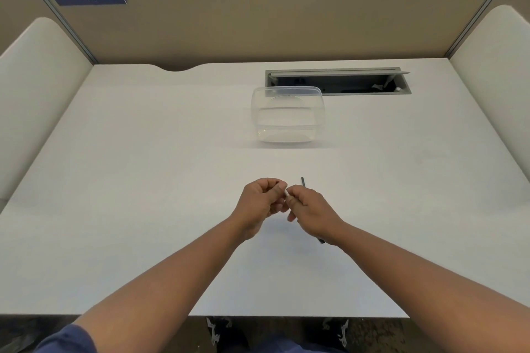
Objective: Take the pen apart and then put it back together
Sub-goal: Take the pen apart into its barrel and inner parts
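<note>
Both hands meet over the middle of the white desk (pixel 143 180). My left hand (pixel 262 203) has its fingers curled and pinches a small whitish pen part (pixel 286 192) at its fingertips. My right hand (pixel 311 213) touches the same spot with curled fingers and grips a thin dark pen piece (pixel 303 181); one end sticks up past the knuckles and another dark tip (pixel 321 241) shows below the wrist. Most of the pen is hidden inside the hands.
An upright clear plastic container (pixel 287 114) stands beyond the hands. Behind it lies an open grey cable tray (pixel 338 82) set into the desk. Tan partition walls and cream side panels enclose the desk. The front edge runs just below my forearms.
</note>
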Tool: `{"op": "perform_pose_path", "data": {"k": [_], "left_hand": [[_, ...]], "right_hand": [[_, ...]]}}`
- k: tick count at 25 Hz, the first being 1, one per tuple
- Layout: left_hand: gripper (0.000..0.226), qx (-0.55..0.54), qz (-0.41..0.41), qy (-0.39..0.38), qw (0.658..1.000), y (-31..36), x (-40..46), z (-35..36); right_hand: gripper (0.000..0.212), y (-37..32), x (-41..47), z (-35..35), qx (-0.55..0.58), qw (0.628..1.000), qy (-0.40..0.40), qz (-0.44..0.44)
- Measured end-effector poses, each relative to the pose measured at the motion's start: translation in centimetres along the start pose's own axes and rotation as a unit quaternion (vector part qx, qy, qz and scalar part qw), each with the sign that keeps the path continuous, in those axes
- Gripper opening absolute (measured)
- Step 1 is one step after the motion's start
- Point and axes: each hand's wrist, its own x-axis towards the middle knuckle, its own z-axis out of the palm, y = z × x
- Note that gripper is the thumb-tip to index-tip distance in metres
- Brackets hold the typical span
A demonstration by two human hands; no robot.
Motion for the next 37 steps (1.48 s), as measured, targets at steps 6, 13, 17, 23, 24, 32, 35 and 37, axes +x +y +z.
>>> {"op": "perform_pose_path", "data": {"k": [6, 13, 17, 23, 24, 32, 35, 37], "left_hand": [[0.013, 0.118, 0.074, 0.028, 0.99, 0.7, -0.2, 0.9], [0.015, 0.393, 0.223, -0.006, 0.892, 1.4, 0.1, 1.1], [0.014, 0.438, 0.287, -0.04, 0.851, 2.1, 0.3, 0.9], [0.004, 0.441, 0.286, -0.079, 0.847, 3.6, 0.6, 0.9], [0.012, 0.447, 0.28, -0.071, 0.847, 3.8, 0.7, 0.8], [0.028, 0.69, 0.357, -0.029, 0.629, 3.3, 0.9, 0.2], [0.03, 0.682, 0.35, -0.046, 0.641, 3.3, 0.9, 0.0], [0.035, 0.659, 0.308, -0.067, 0.683, 3.8, 0.9, 0.1]], "right_hand": [[0.026, -0.5, 0.1, -0.3, 0.091, 0.992, 0.082, 0.036], [0.042, -1.3, -0.2, -2.5, 0.206, 0.972, 0.1, 0.049], [0.04, -1.2, -0.3, -3.1, 0.201, 0.975, 0.078, 0.046], [0.034, -1.2, -0.8, -4.2, 0.183, 0.983, 0.021, 0.021], [0.033, -1.1, -0.8, -4.3, 0.179, 0.984, 0.022, 0.018], [0.035, -0.7, -0.5, -4.6, 0.194, 0.978, 0.001, 0.081], [0.03, -0.5, -0.7, -4.7, 0.153, 0.987, 0.012, 0.04], [0.018, 0.0, -0.9, -4.6, 0.036, 0.995, 0.075, -0.046]]}}
